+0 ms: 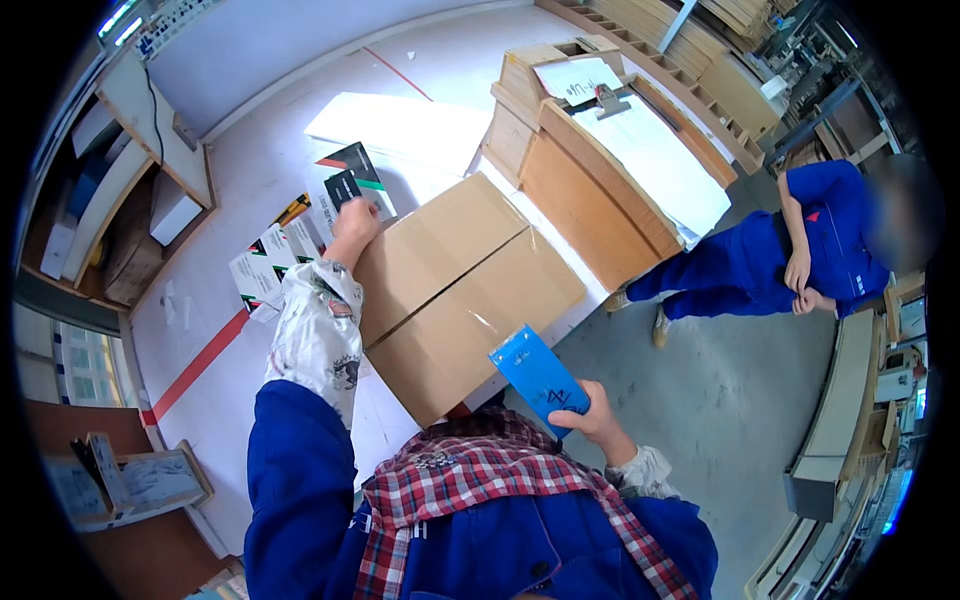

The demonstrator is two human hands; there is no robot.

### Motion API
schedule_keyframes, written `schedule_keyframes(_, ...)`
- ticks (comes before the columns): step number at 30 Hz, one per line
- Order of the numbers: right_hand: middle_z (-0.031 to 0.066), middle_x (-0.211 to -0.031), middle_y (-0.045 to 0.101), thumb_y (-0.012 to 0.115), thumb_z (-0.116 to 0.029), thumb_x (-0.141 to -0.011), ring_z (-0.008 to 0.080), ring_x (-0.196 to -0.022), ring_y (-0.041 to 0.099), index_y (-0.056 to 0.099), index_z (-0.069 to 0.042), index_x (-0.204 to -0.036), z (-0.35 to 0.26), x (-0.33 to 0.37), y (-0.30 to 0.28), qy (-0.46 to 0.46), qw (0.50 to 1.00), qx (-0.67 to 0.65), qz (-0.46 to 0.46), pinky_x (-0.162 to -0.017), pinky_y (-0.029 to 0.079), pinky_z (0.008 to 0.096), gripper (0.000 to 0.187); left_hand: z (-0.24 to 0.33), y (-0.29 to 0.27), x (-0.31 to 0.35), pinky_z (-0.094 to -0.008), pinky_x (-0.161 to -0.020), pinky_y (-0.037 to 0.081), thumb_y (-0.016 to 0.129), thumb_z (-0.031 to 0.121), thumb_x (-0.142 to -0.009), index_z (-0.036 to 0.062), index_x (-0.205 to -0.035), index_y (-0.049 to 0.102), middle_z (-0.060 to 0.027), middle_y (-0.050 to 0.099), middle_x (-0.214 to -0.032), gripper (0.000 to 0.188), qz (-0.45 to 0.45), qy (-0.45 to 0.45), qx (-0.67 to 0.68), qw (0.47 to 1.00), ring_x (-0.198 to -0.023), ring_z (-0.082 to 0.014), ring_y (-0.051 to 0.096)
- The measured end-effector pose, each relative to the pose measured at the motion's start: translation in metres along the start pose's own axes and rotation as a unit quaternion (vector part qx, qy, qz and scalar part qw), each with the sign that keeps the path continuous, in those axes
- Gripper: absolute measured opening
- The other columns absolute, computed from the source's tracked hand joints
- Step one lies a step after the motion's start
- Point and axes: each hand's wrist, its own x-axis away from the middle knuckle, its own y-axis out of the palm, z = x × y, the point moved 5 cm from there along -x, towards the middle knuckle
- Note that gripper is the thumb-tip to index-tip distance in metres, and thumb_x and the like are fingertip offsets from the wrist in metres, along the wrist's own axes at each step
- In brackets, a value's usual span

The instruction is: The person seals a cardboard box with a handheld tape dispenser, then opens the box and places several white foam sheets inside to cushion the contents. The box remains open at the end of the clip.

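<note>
Cardboard fills the middle of the bench: a big brown carton (455,295), flaps shut and taped along the centre seam, sits on the white tabletop (250,190) in front of the person. The left hand (352,222) reaches over the carton's far left corner and rests, fingers curled, on a small black-and-white box (345,187) lying just beyond it; whether the fingers actually grip that box I cannot tell. The right hand (595,420) is closed around the lower end of a flat blue rectangular card (537,377), holding it tilted just off the carton's near right edge, with some dark handwriting on its face.

Left of the carton, more small packages (268,262) lie in a loose group, white with green, red and black patches, one with a yellow edge. A sheet of white foam (400,125) lies behind them. Farther back stands a plywood crate (580,150) lined with white padding, a paper sheet under a metal clip (606,100) on top. A red tape line (195,365) runs across the left of the tabletop. On the grey floor to the right, another person in blue overalls (790,255) stands with hands together.
</note>
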Motion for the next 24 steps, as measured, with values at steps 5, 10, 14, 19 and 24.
schedule_keyframes(5, 0.0064, -0.079, 0.061, 0.072, -0.029, -0.066, 0.0106, -0.069, 0.053, 0.059, 0.004, -0.093, -0.002, 0.0, 0.001, 0.004, 1.0, -0.015, 0.015, -0.063, 0.043, 0.0257, 0.045, 0.125, -0.058, 0.133, -0.046, -0.084, 0.041, 0.056, 0.026, -0.074, 0.0002, -0.098, 0.058, -0.02, 0.056, -0.099, 0.036, 0.047, 0.221, -0.023, 0.974, -0.097, -0.0354, 0.053)
schedule_keyframes(10, 0.0057, -0.076, 0.061, 0.072, -0.03, -0.066, 0.01, -0.066, 0.053, 0.06, 0.004, -0.091, -0.005, 0.003, 0.003, -0.004, 1.0, -0.009, 0.016, -0.06, 0.043, 0.0242, 0.043, 0.144, -0.022, 0.243, -0.0616, -0.098, 0.009, 0.067, 0.053, -0.056, -0.0104, -0.124, 0.033, -0.0384, 0.015, -0.132, 0.099, 0.002, 0.243, -0.055, 0.969, -0.127, -0.048, 0.013)
schedule_keyframes(14, 0.0057, -0.075, 0.061, 0.072, -0.03, -0.067, 0.0095, -0.067, 0.053, 0.06, 0.004, -0.09, -0.008, 0.006, 0.005, -0.012, 0.999, 0.012, 0.028, -0.06, 0.043, 0.0233, 0.043, 0.153, -0.01, 0.248, -0.0647, -0.095, 0.008, 0.07, 0.058, -0.048, -0.0091, -0.124, 0.032, -0.0401, 0.013, -0.131, 0.108, 0.036, 0.193, -0.047, 0.979, -0.126, -0.0502, 0.01)
schedule_keyframes(19, 0.0065, -0.075, 0.061, 0.072, -0.03, -0.067, 0.0094, -0.066, 0.055, 0.06, 0.003, -0.089, -0.025, 0.017, 0.013, 0.001, 0.999, 0.01, 0.036, -0.059, 0.044, 0.0228, 0.041, 0.152, -0.007, 0.247, -0.0645, -0.095, 0.008, 0.07, 0.056, -0.048, -0.0095, -0.123, 0.032, -0.0386, 0.015, -0.132, 0.107, 0.056, 0.172, -0.057, 0.982, -0.127, -0.0484, 0.011)
schedule_keyframes(24, 0.0066, -0.076, 0.062, 0.073, -0.03, -0.068, 0.0098, -0.065, 0.056, 0.059, 0.004, -0.09, -0.011, 0.032, 0.014, 0.033, 0.996, -0.026, 0.074, -0.058, 0.045, 0.0231, 0.042, 0.151, -0.006, 0.247, -0.0634, -0.095, 0.008, 0.069, 0.059, -0.048, -0.0113, -0.122, 0.031, -0.0376, 0.015, -0.132, 0.109, 0.051, 0.156, -0.064, 0.984, -0.127, -0.0477, 0.012)
